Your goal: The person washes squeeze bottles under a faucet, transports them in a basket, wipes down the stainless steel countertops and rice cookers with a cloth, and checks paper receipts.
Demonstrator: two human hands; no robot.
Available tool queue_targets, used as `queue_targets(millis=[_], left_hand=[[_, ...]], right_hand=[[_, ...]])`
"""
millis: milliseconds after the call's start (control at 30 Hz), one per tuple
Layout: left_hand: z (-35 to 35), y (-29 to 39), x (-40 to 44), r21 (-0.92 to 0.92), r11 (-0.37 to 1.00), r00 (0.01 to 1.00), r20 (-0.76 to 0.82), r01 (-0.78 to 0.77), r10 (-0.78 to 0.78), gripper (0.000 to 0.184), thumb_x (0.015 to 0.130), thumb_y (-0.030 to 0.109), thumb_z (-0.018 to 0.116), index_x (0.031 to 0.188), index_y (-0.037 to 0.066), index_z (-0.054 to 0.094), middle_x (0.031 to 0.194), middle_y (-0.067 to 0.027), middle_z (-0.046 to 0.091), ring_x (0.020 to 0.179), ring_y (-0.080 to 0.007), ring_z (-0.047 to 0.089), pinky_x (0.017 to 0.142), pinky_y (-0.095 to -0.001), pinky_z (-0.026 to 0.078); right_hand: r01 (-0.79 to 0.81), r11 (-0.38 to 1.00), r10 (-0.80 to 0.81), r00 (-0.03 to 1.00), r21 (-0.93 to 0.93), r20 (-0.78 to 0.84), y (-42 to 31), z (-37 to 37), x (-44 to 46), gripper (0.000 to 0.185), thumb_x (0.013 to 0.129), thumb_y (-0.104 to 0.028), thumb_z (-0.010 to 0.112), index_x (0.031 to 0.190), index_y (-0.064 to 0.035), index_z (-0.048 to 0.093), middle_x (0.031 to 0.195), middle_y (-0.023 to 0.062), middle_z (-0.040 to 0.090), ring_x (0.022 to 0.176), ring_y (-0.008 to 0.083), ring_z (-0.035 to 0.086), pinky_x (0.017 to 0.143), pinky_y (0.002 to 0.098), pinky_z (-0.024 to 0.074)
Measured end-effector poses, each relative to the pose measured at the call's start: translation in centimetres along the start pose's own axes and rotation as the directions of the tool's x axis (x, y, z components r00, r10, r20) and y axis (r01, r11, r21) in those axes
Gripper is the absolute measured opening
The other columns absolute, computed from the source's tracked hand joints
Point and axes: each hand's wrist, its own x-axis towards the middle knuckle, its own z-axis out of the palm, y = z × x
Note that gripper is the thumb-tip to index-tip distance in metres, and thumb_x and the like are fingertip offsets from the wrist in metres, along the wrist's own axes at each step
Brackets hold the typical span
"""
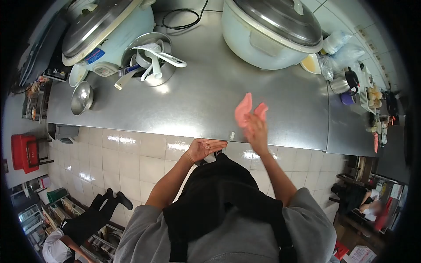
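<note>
Head view: right grip (pixel 256 131) clasps crumpled pink cloth (pixel 244 110); press it flat across silver steel table (pixel 197 101), left grip (pixel 204 149) released, palm-up beside edge.

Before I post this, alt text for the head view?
A person's right hand, slightly blurred, grips a pink cloth on or just above a steel counter, near a small white scrap. The open left hand is at the counter's near edge. Farther back stand two large lidded cookers, with a metal container of utensils beside the left one.
</note>
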Motion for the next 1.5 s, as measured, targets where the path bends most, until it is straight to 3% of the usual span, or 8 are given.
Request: queue_targets(millis=[133,167,267,367,633,800,1000,1500], left_hand=[[-3.9,-0.8,0.1,-0.229,0.973,0.96,0.268,-0.021,0.084,0.043,0.087,0.012,0.04,0.114,-0.017,0.054,0.123,-0.0253,0.06,0.129,-0.0386,0.048,0.116,-0.0473,0.031],[0.6,-0.6,-1.4,-0.028,0.991,0.938,-0.326,-0.134,0.118,0.027,0.093,0.013,0.039,0.084,-0.006,0.057,0.096,-0.0194,0.064,0.113,-0.0356,0.059,0.111,-0.0475,0.038],[-5.4,0.2,-3.0,-0.377,0.926,0.959,0.27,0.021,0.088,0.025,0.093,0.012,0.04,0.088,-0.007,0.057,0.097,-0.0192,0.064,0.111,-0.0339,0.06,0.108,-0.0457,0.043],[0.8,2.1,-8.0,0.026,0.976,0.927,-0.311,-0.214,0.211,0.025,0.091,0.01,0.044,0.096,-0.01,0.057,0.099,-0.0196,0.064,0.102,-0.0311,0.063,0.1,-0.0431,0.049],[20.6,18.7,-15.1,0.757,0.307,0.421,-0.046,-0.576,0.906,0.044,0.099,0.024,0.032,0.111,-0.01,0.057,0.104,-0.0186,0.067,0.096,-0.0235,0.066,0.091,-0.0327,0.051],[21.8,29.0,-9.9,0.856,-0.264,0.216,0.184,0.445,0.959,0.06,0.102,0.046,0.03,0.139,0.002,0.048,0.146,-0.033,0.034,0.142,-0.0371,0.03,0.115,-0.049,0.023],[21.5,33.7,-11.2,0.819,-0.389,0.369,0.237,0.421,0.899,0.062,0.1,0.055,0.024,0.133,0.015,0.058,0.147,-0.0275,0.038,0.141,-0.0391,0.031,0.113,-0.0502,0.023],[11.4,36.2,-13.4,0.984,0.066,0.469,-0.138,0.167,0.873,0.018,0.091,0.016,0.058,0.086,-0.001,0.06,0.07,-0.004,0.061,0.052,-0.0113,0.056,0.045,-0.0265,0.047]], right_hand=[[0.029,0.997,-0.031,0.999,-0.077,-0.016,-8.1,6.2,-1.9,0.041,0.088,-0.008,0.055,0.127,-0.0143,0.06,0.135,0.0061,0.054,0.123,0.0331,0.046,0.103,0.0433,0.0377],[0.029,0.999,-0.03,0.999,0.037,0.016,-9.4,7.1,-1.6,0.039,0.089,-0.009,0.056,0.128,-0.0117,0.059,0.134,0.0078,0.054,0.123,0.0319,0.047,0.103,0.0424,0.0378],[-0.156,0.881,0.096,0.983,0.447,0.154,-11.4,8.7,-0.6,0.036,0.092,-0.012,0.056,0.128,-0.006,0.057,0.127,0.012,0.058,0.116,0.0287,0.053,0.101,0.0394,0.0404],[-0.227,0.734,0.223,0.971,0.64,0.088,-11.0,6.9,1.5,0.034,0.099,-0.022,0.053,0.125,-0.0002,0.057,0.107,0.0154,0.065,0.096,0.0233,0.061,0.088,0.035,0.0474],[-0.351,0.705,0.412,0.91,0.616,0.047,-5.4,1.6,7.8,0.043,0.101,-0.035,0.049,0.122,0.0019,0.058,0.1,0.0057,0.065,0.089,0.0142,0.056,0.079,0.0292,0.0467],[-0.457,0.672,0.508,0.857,0.583,0.087,-10.0,0.6,12.6,0.042,0.1,-0.032,0.05,0.126,-0.0003,0.054,0.112,0.0156,0.063,0.105,0.0244,0.058,0.091,0.0392,0.0461],[0.014,0.933,0.0,0.999,-0.361,0.04,-6.1,9.6,16.3,0.065,0.09,-0.035,0.059,0.145,-0.0056,0.038,0.154,0.0189,0.028,0.142,0.0396,0.023,0.113,0.0588,0.0155],[-0.019,0.943,-0.039,0.985,-0.333,-0.168,-0.8,18.7,45.6,0.048,0.089,-0.033,0.058,0.135,-0.0253,0.054,0.146,0.0078,0.044,0.137,0.0292,0.035,0.108,0.0555,0.0254]])
